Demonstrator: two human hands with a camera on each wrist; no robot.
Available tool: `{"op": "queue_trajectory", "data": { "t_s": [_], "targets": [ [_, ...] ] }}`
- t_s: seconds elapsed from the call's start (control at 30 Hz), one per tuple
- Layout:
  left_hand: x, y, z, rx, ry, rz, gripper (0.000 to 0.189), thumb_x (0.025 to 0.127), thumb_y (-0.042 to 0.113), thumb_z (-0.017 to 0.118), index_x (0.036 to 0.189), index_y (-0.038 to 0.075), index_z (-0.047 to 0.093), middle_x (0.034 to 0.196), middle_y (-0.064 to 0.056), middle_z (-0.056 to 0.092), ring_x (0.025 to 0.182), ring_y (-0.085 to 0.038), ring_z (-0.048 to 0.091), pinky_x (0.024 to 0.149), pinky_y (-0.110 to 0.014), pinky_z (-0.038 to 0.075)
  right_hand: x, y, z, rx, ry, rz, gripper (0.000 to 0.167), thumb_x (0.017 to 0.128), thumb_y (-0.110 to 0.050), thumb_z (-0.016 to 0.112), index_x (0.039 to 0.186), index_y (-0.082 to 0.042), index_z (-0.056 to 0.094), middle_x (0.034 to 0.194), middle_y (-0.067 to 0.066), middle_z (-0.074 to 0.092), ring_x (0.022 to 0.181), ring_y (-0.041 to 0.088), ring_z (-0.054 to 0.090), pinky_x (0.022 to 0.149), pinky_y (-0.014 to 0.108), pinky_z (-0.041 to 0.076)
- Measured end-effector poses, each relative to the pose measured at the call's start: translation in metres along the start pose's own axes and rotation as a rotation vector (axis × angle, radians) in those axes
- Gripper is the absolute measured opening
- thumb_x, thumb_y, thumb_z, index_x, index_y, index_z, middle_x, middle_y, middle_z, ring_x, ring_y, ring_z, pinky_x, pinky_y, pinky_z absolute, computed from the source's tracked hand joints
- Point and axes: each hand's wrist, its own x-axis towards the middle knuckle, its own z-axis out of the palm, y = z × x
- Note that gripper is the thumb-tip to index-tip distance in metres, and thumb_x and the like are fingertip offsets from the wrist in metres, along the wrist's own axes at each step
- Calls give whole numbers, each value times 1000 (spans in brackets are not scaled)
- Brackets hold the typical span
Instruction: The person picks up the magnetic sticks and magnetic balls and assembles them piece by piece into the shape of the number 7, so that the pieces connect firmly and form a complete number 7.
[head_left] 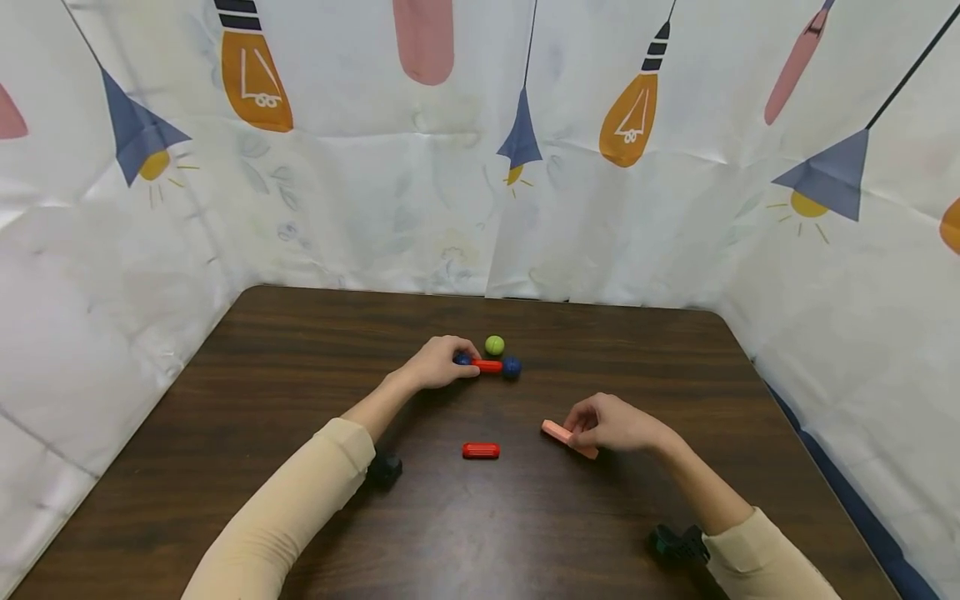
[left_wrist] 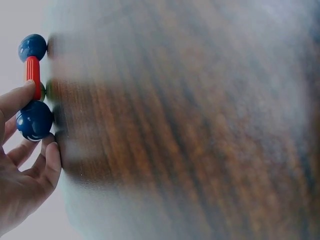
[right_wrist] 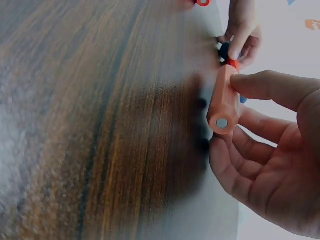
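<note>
Toward the back of the table, my left hand (head_left: 442, 363) grips a red rod (head_left: 489, 366) with a blue ball (head_left: 512, 367) at each end. In the left wrist view the thumb presses on the red rod (left_wrist: 32, 70), beside the nearer blue ball (left_wrist: 35, 120). My right hand (head_left: 618, 422) pinches a salmon-pink rod (head_left: 557, 431) between thumb and fingers, close over the table. A small round silver disc (right_wrist: 222, 123) shows in the end of that pink rod in the right wrist view.
A green ball (head_left: 494, 345) sits just behind the red rod and blue balls. Another red rod (head_left: 481, 450) lies on the brown table (head_left: 600, 350) between the two forearms. White patterned curtains (head_left: 375, 208) hang along the back and sides.
</note>
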Motion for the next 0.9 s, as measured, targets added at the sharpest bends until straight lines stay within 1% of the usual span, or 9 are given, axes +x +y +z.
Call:
{"op": "queue_trajectory", "data": {
  "t_s": [0.1,0.33,0.5,0.67,0.9],
  "targets": [
    [-1,0,-1,-2,3,-3,17,97,23,75,111,13,75,104,-1,68,90,-21,56,82,-38,48,2,-1,0,20,17,6,11,96,-15,72,103,-7,74,85,0,68,76,18,61,70,33,51],
    [-2,0,-1,8,2,-1,18,97,24,75,111,13,75,104,-1,68,91,-21,57,84,-39,48,8,-4,4,118,8,-19,17,97,-15,70,107,-1,72,85,5,69,74,18,63,69,33,54],
    [-1,1,0,10,7,-1,18,96,23,75,111,13,75,105,-2,68,93,-21,57,87,-40,48,14,-4,5,150,15,-1,16,98,-14,69,107,-2,72,85,5,69,74,19,65,69,33,55],
    [-1,0,0,5,8,-4,17,97,23,75,111,13,75,104,-1,68,92,-21,57,86,-40,48,20,-5,6,161,25,26,17,99,-15,68,109,-2,71,89,4,69,77,19,64,70,33,55],
    [1,-1,0,1,1,-3,17,97,23,75,110,13,76,104,-1,68,91,-20,56,84,-39,48,27,-8,10,252,44,56,28,101,-17,66,118,5,67,94,8,68,82,20,66,77,40,57]
  ]
}}
